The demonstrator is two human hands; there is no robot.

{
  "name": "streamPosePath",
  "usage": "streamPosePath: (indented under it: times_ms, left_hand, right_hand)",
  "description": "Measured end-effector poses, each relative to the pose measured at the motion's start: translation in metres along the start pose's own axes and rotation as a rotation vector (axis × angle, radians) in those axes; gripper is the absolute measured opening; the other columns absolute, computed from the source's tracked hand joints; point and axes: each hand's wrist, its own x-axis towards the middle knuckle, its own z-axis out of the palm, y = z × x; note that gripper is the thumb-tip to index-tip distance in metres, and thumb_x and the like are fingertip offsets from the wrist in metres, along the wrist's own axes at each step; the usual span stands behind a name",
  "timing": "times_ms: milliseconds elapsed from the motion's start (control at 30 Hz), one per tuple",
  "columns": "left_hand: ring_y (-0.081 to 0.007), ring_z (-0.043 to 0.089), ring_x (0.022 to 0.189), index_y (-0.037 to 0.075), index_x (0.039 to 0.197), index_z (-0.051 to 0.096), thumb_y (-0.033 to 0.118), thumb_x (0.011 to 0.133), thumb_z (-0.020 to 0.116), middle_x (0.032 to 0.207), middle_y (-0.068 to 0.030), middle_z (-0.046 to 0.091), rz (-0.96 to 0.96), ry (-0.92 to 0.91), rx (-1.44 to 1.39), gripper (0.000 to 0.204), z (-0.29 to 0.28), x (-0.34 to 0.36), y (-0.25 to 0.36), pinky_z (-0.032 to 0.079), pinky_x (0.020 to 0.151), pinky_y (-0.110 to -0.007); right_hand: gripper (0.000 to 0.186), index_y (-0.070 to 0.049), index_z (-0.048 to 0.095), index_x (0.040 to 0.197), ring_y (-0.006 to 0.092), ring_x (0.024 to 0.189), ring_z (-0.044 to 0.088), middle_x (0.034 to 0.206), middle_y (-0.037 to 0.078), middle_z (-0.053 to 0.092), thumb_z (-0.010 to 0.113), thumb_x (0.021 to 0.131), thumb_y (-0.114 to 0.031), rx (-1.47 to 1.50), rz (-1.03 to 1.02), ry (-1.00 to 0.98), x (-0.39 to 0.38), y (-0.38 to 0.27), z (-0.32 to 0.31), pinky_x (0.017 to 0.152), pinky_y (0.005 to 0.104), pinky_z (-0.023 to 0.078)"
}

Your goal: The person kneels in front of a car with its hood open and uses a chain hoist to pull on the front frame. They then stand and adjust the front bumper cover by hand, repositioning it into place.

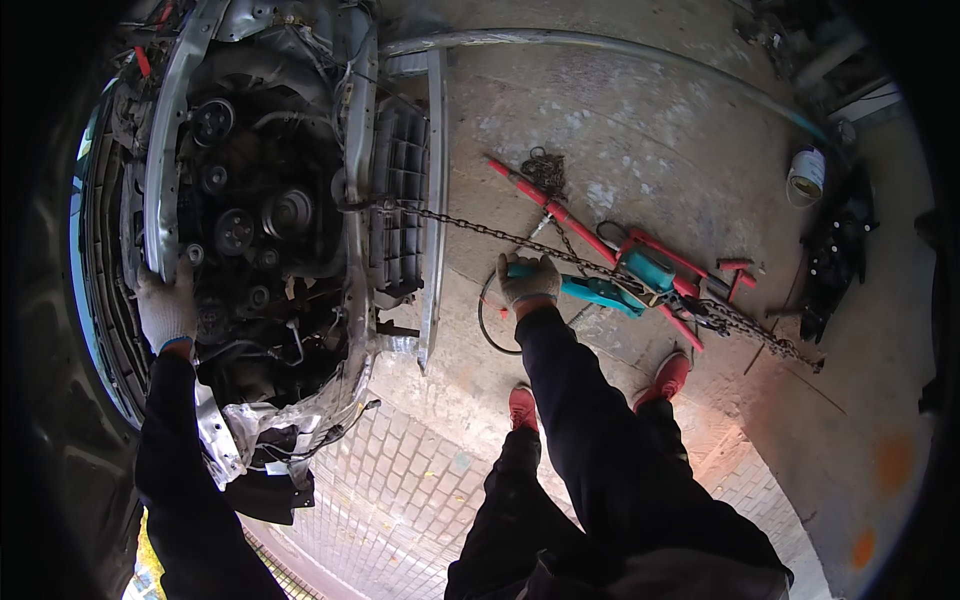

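Observation:
My left hand [168,308], in a pale knit glove, straddles a bare metal crossbar [163,180] at the edge of a car's open engine bay, thumb on one side and fingers on the other. My right hand [530,280], gloved too, is closed around the teal handle [597,292] of what looks like a lever chain hoist [646,270]. From the hoist a taut rusty chain [480,229] runs left to the car's front frame [358,170]. Another length of chain [765,335] stretches right to the floor. My palms are hidden.
Pulleys and hoses crowd the engine bay [235,230]. A red long-handled tool [560,215] lies under the chain, beside a chain pile [543,172]. A long metal pipe [600,42], a white bucket [806,176] and black parts [835,250] lie farther off. My red shoes [522,408] stand near the hoist.

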Motion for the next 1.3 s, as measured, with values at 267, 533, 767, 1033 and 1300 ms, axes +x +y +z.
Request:
streamPosePath:
  times_ms: [267, 533, 767, 1033, 1300]
  left_hand:
    - [-0.0507, 0.065, 0.116, -0.009, 0.137, 0.053, 0.062, 0.094, 0.062, 0.128, -0.0355, 0.062, -0.037, -0.054, 0.055, 0.084, 0.004, 0.005, -0.007, 0.054, 0.099, -0.055]
    - [-0.0497, 0.066, 0.115, -0.009, 0.139, 0.053, 0.062, 0.093, 0.064, 0.126, -0.0355, 0.063, -0.092, -0.094, 0.027, 0.085, 0.001, 0.006, -0.003, 0.055, 0.095, -0.055]
    - [-0.0477, 0.069, 0.108, -0.009, 0.135, 0.053, 0.059, 0.092, 0.070, 0.122, -0.0330, 0.064, -0.002, -0.036, -0.081, 0.082, 0.005, 0.004, -0.007, 0.057, 0.090, -0.054]
    - [-0.0475, 0.070, 0.102, -0.011, 0.129, 0.057, 0.057, 0.091, 0.070, 0.114, -0.0318, 0.067, 0.033, 0.018, 0.016, 0.079, 0.007, 0.003, -0.003, 0.058, 0.084, -0.055]
    - [-0.0489, 0.067, 0.111, -0.008, 0.128, 0.058, 0.061, 0.091, 0.067, 0.121, -0.0328, 0.065, -0.044, -0.025, 0.044, 0.080, 0.003, 0.003, -0.002, 0.056, 0.093, -0.056]
  right_hand:
    - [0.045, -0.019, 0.047, 0.066, 0.0191, 0.051, 0.048, 0.055, -0.003, 0.043, 0.054, 0.107, -0.036, -0.001, 0.119, 0.069, -0.152, -0.016, 0.004, 0.063, 0.0431, 0.056]
    - [0.052, -0.022, 0.035, 0.061, 0.0098, 0.047, 0.033, 0.055, -0.008, 0.027, 0.052, 0.108, -0.038, -0.090, 0.388, -0.114, -0.226, -0.084, -0.030, 0.048, 0.0247, 0.035]
    - [0.041, -0.007, 0.064, 0.079, 0.0297, 0.076, 0.063, 0.072, 0.009, 0.063, 0.054, 0.104, -0.039, -0.233, -0.072, -0.183, -0.051, -0.038, -0.040, 0.092, 0.0527, 0.053]
    - [0.034, -0.015, 0.060, 0.072, 0.0285, 0.078, 0.061, 0.068, 0.003, 0.060, 0.048, 0.098, -0.035, -0.217, -0.387, -0.408, 0.128, -0.058, -0.017, 0.088, 0.0524, 0.048]
    - [0.050, -0.017, 0.045, 0.057, 0.0253, 0.052, 0.044, 0.050, 0.001, 0.042, 0.048, 0.103, -0.036, -0.044, -0.184, -0.060, -0.015, -0.017, -0.017, 0.071, 0.0495, 0.045]
